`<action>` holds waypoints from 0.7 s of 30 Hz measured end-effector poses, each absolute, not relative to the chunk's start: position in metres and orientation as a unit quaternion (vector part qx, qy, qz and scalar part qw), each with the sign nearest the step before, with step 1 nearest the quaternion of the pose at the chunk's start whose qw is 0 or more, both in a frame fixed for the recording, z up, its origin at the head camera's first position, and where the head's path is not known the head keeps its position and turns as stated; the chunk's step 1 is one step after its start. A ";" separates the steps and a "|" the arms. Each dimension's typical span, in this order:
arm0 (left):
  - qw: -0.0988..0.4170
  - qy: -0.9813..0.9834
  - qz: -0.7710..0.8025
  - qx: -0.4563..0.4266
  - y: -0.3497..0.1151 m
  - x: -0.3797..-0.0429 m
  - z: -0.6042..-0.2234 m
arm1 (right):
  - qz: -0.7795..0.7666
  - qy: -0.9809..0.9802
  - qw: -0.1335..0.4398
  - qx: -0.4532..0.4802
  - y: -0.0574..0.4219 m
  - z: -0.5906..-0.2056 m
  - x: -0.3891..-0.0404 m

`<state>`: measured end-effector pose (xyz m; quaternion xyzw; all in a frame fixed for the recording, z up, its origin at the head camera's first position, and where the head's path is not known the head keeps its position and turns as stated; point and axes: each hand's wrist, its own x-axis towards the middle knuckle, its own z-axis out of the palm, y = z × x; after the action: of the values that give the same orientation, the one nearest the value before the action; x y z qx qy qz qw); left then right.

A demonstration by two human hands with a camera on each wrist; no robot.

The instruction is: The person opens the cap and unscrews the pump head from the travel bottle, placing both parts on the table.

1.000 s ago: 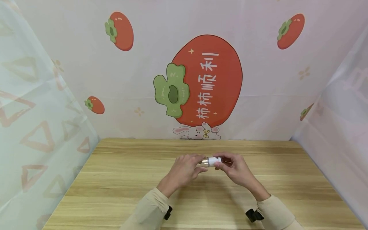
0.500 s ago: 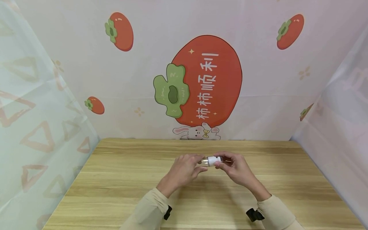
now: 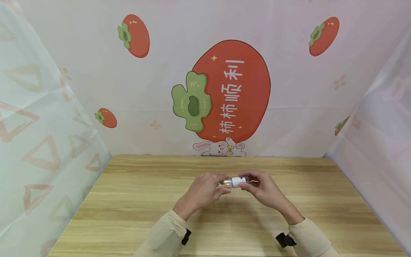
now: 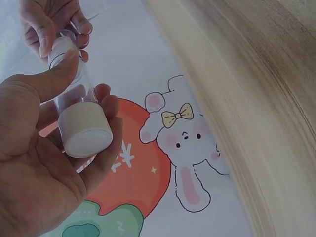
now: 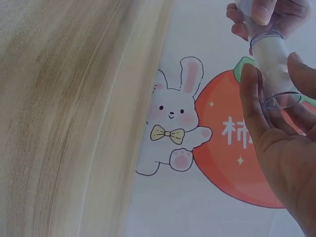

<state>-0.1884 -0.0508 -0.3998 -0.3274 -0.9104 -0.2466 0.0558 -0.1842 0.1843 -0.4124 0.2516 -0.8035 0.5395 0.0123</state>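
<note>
Over the light-brown wood-grain table [image 3: 128, 217], my left grip [image 3: 204, 188] is curled around one end of the clear, cylinder-shaped bottle with a white band [image 3: 238, 182], and my right grip [image 3: 264, 187] pinches its other end. Compared with one second ago, the bottle seems slightly more level; I judge this only a small adjustment in the handling, because both grips keep their hold.

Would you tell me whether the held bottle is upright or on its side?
On its side: the bottle runs sideways in the head view, from left hand to right hand.
</note>
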 end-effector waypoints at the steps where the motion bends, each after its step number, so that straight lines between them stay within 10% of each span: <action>1: 0.054 -0.911 -0.249 -0.324 -0.051 -0.189 -0.400 | 0.540 -0.804 0.012 0.250 0.185 -0.413 -0.184; 21: 0.046 -0.919 -0.266 -0.287 -0.063 -0.190 -0.402 | 0.527 -0.822 0.004 0.216 0.212 -0.414 -0.190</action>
<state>-0.1898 -0.0629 -0.4021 -0.2869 -0.9191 -0.2660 0.0461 -0.1902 0.2115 -0.4142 0.2159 -0.8222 0.5267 0.0036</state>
